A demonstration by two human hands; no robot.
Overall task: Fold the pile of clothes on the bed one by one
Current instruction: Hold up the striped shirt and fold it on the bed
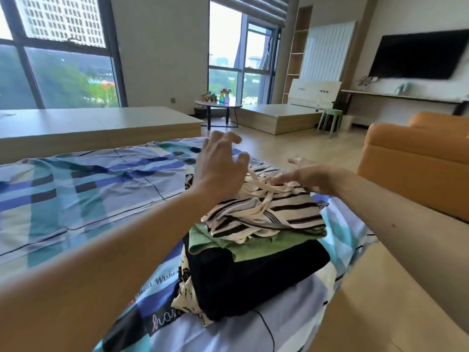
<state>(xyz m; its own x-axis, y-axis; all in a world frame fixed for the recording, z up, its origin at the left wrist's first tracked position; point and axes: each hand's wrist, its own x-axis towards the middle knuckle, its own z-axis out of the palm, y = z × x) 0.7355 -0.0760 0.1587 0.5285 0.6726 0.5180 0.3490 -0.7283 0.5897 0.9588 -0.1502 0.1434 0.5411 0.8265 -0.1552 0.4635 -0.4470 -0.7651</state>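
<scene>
The pile of clothes (256, 240) sits on the near right part of the bed (76, 189), close to its edge. On top I see a striped garment (274, 212), cream with dark bands, crumpled, with loose cream straps (256, 181) trailing across it. Under it lies a green piece (253, 246), then a dark, thick folded one (253, 278), and a patterned cream cloth (182, 298) pokes out at the bottom left.

All of this is soft and light, I judge; the striped top will sag and slide off the stack if I drag it, and the straps could snag. I would take it by two points on its far hem or shoulders and lift it clear, rather than pinch the straps.

My left hand (218, 171) hovers above the far side of the pile, fingers spread and curled, holding nothing. My right hand (307, 175) lies low, palm down, its fingertips touching the straps on the striped garment, open and not yet gripping as far as I can tell.

Beyond the bed stand a low platform (101, 125), a small round table (218, 105) and an orange sofa (416, 158).
</scene>
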